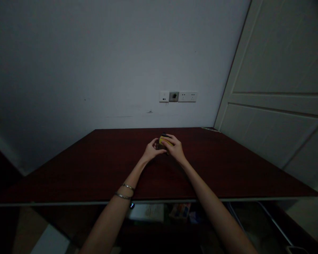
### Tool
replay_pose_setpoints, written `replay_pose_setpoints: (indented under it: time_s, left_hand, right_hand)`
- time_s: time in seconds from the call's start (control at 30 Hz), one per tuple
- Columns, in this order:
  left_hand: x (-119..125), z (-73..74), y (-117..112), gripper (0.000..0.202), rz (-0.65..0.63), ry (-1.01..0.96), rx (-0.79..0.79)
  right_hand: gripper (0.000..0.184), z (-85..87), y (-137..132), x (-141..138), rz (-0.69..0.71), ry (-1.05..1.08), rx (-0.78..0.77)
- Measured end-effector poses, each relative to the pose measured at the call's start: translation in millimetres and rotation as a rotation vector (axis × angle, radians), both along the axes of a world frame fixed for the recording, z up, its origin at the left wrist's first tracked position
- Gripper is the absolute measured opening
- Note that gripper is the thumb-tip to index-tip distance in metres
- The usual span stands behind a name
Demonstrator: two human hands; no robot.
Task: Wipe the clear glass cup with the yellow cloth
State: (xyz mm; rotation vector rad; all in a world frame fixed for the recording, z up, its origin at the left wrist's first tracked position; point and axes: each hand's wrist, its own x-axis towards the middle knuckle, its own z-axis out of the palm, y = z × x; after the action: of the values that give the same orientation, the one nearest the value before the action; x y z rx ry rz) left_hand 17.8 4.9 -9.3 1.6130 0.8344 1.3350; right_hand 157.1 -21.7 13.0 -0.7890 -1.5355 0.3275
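My right hand closes from the right and above round a small yellow-and-black object, too small and dim to name. From the left, my left hand curves its fingers and thumb about a small dark brown thing just below the yellow part. Whether the dark and yellow parts are one object or two, I cannot tell. Both hands meet over the dark red tabletop, towards its far side. Two bracelets circle the left wrist.
A pale wall with a switch and sockets rises behind the table. A white panelled door stands at the right. Below the table's front edge lie a white box-like item and a colourful package.
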Motion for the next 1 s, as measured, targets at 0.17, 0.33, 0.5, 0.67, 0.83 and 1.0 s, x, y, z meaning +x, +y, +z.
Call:
replay_pose_setpoints:
  time_s: [0.17,0.33,0.5,0.67,0.83,1.0]
  left_hand:
    - [1.9,-0.5,-2.2,0.08,0.01,0.062,0.067]
    - [-0.2,-7.3,5.1,0.079,0.026,0.041,0.096]
    - [-0.5,-5.1,3.2,0.079,-0.023,0.016,0.099]
    - [0.8,-1.0,-1.3,0.079,-0.074,0.019,0.097]
    - [-1.1,4.6,-4.2,0.072,-0.072,-0.033,-0.034]
    - [-7.1,11.9,-9.5,0.058,-0.121,-0.055,-0.148]
  right_hand:
    - [0.023,-2.4,7.3,5.4,-0.042,0.059,-0.074]
    - [0.02,0.6,-1.7,4.5,0.06,-0.081,0.024]
    - [0.022,0.3,-2.9,1.9,0.008,-0.053,0.035]
    - [0.029,-2.2,7.8,4.2,-0.014,0.093,-0.091]
    - [0.034,0.8,13.7,9.2,0.205,0.261,-0.285]
    - [0.043,4.4,7.9,16.5,0.477,0.231,-0.358]
